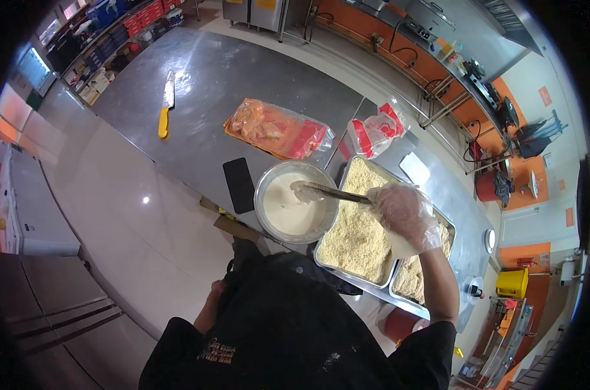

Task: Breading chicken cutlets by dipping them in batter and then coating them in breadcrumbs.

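Note:
My right hand (pixel 401 210), in a clear plastic glove, is closed around metal tongs (pixel 341 194). Their tips hold a batter-coated piece of food (pixel 304 191) over a clear round bowl (pixel 261 214) of white batter (pixel 295 212). Below that hand lies a metal tray (pixel 320 257) of pale yellow crumbs (pixel 356 239), close against the bowl's right side. A second metal tray (pixel 397 296) holds crumb-coated pieces (pixel 411 279), partly covered by my forearm. At my waist, my left hand (pixel 218 286) is mostly hidden by black clothing, so its fingers do not show.
On the steel table (pixel 197 126) lie a yellow-handled knife (pixel 166 105), a black phone (pixel 239 185) and a plastic bag of raw meat (pixel 275 127). A red-and-white plastic bag (pixel 376 130) and a white paper (pixel 415 168) are beyond the trays. Below stands a red bucket (pixel 401 325).

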A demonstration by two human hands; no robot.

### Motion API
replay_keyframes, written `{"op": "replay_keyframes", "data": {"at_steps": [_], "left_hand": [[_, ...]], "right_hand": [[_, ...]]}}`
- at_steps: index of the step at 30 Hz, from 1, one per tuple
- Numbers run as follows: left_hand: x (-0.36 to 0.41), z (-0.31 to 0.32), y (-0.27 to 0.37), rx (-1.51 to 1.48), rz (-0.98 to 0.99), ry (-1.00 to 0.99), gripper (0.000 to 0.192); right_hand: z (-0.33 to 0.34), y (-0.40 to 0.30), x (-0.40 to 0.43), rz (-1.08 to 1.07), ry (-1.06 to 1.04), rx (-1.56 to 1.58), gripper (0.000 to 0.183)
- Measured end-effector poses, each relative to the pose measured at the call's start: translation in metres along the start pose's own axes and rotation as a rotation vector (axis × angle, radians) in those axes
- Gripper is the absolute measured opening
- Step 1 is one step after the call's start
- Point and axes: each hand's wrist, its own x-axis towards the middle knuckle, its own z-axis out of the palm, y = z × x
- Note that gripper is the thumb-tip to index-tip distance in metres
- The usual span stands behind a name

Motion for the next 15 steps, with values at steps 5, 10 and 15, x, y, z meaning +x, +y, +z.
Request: {"op": "replay_keyframes", "data": {"at_steps": [5, 10, 15], "left_hand": [[-0.003, -0.034, 0.075, -0.769, -0.423, 0.110, 0.036], [0.005, -0.049, 0.083, -0.816, -0.343, 0.086, 0.038], [0.010, -0.032, 0.070, -0.711, -0.341, 0.056, 0.035]], "right_hand": [[0.003, 0.008, -0.002, -0.040, 0.057, 0.011, 0.006], [0.006, 0.007, -0.001, 0.039, 0.039, -0.074, 0.007], [-0.021, -0.013, -0.001, 0.020, -0.052, -0.200, 0.012]]}}
